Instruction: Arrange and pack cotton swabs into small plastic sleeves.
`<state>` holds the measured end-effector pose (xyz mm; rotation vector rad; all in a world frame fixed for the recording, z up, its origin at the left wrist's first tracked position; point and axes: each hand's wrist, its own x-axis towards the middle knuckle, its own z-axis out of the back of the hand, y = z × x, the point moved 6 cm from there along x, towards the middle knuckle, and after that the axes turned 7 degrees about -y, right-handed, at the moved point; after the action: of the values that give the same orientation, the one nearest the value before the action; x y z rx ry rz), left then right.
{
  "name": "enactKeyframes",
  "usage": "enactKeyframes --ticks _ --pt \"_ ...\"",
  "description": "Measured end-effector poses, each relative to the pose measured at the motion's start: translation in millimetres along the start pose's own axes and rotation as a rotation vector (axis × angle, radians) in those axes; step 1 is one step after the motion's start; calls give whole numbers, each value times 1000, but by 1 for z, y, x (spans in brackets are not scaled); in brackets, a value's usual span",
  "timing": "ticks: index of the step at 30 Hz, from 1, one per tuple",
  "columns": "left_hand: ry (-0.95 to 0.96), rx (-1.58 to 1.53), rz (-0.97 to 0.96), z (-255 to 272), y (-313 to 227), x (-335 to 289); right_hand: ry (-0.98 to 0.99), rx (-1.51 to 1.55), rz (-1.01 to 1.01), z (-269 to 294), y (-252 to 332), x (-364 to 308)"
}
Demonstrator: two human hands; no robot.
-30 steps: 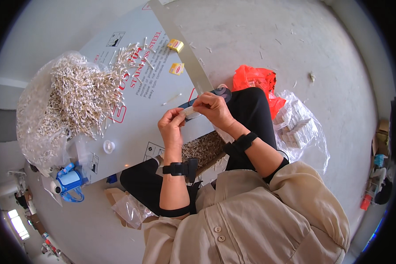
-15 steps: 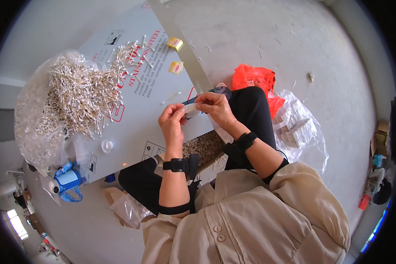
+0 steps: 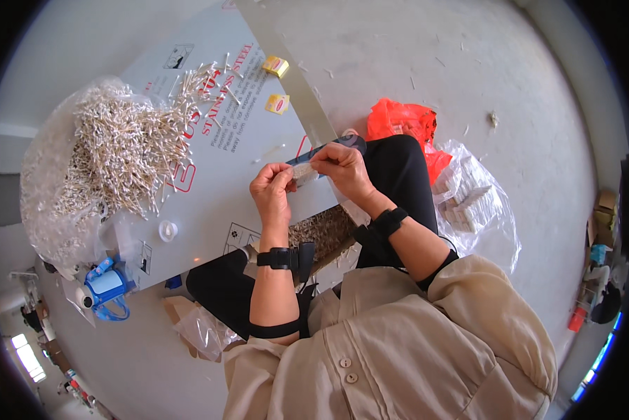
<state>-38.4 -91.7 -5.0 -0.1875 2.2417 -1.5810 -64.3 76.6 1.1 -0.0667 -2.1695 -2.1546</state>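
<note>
Between my two hands, over the table's near right corner, is a small whitish plastic packet (image 3: 304,172); its contents are too small to make out. My left hand (image 3: 271,190) pinches one end with thumb and fingers. At the other end, the fingertips of my right hand (image 3: 345,171) are closed on its upper edge. A big heap of cotton swabs (image 3: 122,143) spills from a clear plastic bag (image 3: 45,189) on the left of the table. One loose cotton swab (image 3: 274,150) lies just beyond my left hand.
Two small yellow boxes (image 3: 276,66) lie near the table's (image 3: 213,185) right edge. A white round lid-like piece (image 3: 167,231) and a blue bottle (image 3: 108,285) are left. Below the corner stands an open box of swabs (image 3: 321,234). Red (image 3: 402,122) and clear bags (image 3: 500,227) lie right.
Both hands stay almost in place with the packet between them. The view has shifted very slightly; nothing has been let go or taken up.
</note>
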Motion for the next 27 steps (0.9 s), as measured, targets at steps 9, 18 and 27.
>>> enactKeyframes --ticks 9,18,27 --pt "134 736 -722 -13 -46 -16 111 -231 193 -3 25 0" --pt "196 1124 -1048 -31 -50 -34 87 -492 624 -11 53 -4" --pt "197 990 -977 -33 -57 -27 120 -379 504 -10 53 2"
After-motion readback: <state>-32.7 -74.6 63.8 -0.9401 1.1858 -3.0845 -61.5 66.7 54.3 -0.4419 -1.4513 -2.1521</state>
